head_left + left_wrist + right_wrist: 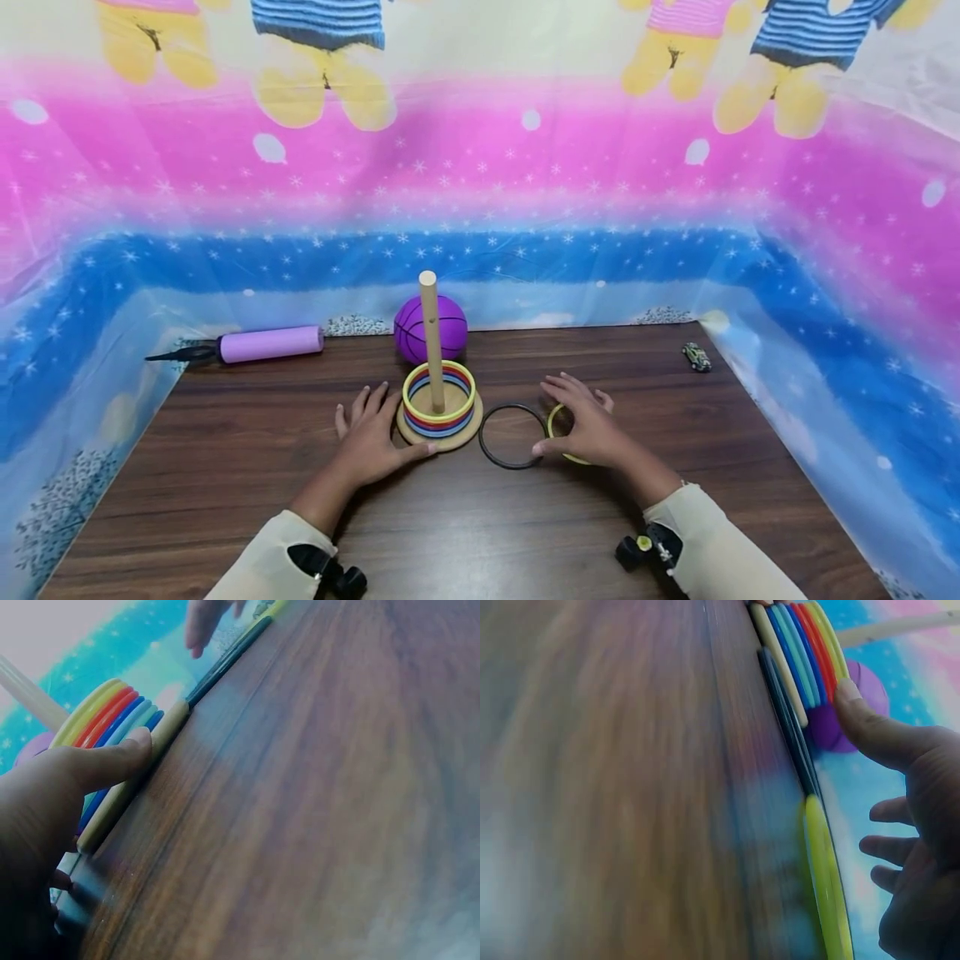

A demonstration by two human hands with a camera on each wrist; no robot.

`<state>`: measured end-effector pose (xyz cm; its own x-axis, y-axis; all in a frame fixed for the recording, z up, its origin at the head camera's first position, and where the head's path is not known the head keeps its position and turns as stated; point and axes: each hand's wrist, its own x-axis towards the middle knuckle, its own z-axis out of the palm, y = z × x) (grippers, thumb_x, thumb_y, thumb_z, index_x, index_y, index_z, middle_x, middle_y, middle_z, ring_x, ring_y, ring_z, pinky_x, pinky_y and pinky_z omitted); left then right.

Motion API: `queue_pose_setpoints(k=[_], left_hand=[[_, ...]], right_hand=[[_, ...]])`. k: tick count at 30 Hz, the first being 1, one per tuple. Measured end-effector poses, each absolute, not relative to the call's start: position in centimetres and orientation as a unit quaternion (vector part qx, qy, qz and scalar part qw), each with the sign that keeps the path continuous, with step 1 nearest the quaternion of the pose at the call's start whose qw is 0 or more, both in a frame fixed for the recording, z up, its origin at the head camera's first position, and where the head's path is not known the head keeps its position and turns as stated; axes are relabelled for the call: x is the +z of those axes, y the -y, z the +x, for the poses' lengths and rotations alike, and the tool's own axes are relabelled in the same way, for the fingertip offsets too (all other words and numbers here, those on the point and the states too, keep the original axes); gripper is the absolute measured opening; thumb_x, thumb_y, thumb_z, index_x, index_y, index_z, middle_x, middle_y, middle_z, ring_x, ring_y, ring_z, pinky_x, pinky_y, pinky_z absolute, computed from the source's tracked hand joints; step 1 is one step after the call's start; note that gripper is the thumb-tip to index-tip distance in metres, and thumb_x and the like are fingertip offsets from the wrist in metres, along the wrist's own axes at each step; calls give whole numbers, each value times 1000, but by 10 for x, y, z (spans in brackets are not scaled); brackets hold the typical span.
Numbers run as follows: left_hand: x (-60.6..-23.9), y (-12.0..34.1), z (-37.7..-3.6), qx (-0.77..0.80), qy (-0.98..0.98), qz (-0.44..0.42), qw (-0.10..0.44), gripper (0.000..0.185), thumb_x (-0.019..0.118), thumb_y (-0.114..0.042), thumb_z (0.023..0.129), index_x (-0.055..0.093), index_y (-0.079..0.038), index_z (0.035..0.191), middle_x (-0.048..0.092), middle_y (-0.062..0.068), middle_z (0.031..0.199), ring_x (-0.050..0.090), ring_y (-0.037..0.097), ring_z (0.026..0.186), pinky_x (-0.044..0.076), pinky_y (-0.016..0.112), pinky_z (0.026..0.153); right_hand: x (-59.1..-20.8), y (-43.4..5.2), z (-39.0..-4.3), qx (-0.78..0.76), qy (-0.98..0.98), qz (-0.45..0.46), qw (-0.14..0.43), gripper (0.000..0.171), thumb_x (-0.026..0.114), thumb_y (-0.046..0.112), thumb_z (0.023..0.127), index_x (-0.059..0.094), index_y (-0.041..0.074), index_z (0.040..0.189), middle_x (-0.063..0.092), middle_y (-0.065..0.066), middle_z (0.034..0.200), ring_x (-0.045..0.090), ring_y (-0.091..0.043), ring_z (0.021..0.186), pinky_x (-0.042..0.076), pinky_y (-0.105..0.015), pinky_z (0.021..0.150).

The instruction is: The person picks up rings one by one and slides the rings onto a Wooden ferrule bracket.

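Observation:
A wooden peg stand [433, 350] holds a stack of coloured rings [439, 400], yellow on top, with red and blue below. My left hand [369, 446] rests at the stand's left front, its fingers spread and its thumb [124, 759] against the round base and lower rings. A black ring [514, 465] lies flat just right of the base. Beside it is a loose yellow ring [826, 881], partly hidden in the head view by my right hand [588, 421]. That hand hovers over it with fingers apart, holding nothing.
Behind the stand sits a purple ball [454, 329] with black lines. A purple hand pump [272, 344] lies at the back left, and a small toy car [697, 357] stands at the back right. A patterned cloth [525, 258] hangs around the wooden table [465, 533].

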<state>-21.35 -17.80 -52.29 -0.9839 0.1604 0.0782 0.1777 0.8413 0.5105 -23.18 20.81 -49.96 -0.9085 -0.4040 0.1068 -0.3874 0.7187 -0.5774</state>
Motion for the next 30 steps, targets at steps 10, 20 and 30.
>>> queue_pose_setpoints(k=[10, 20, 30], left_hand=[[-523, 176, -212, -275, 958, -84, 12, 118, 80, -80, 80, 44, -10, 167, 29, 30, 176, 15, 58, 165, 0, 89, 121], [-521, 176, -211, -274, 957, -88, 24, 117, 81, -79, 79, 45, -10, 166, 31, 30, 175, 17, 58, 164, 2, 89, 121], [-519, 175, -211, -260, 962, -88, 7, 117, 78, -80, 82, 41, -12, 169, 28, 29, 177, 15, 57, 165, 1, 88, 122]], right_hand=[[-505, -248, -222, -301, -935, -184, 25, 111, 101, 45, 76, 48, 10, 166, 41, -19, 174, 26, -49, 165, 9, -83, 118], [-512, -263, -224, -302, -933, -187, 48, 119, 103, 49, 72, 43, 12, 169, 35, -18, 178, 22, -49, 167, 5, -84, 118], [-513, -283, -228, -290, -930, -213, 71, 118, 103, 46, 71, 45, 11, 168, 37, -17, 177, 25, -49, 166, 5, -85, 120]])
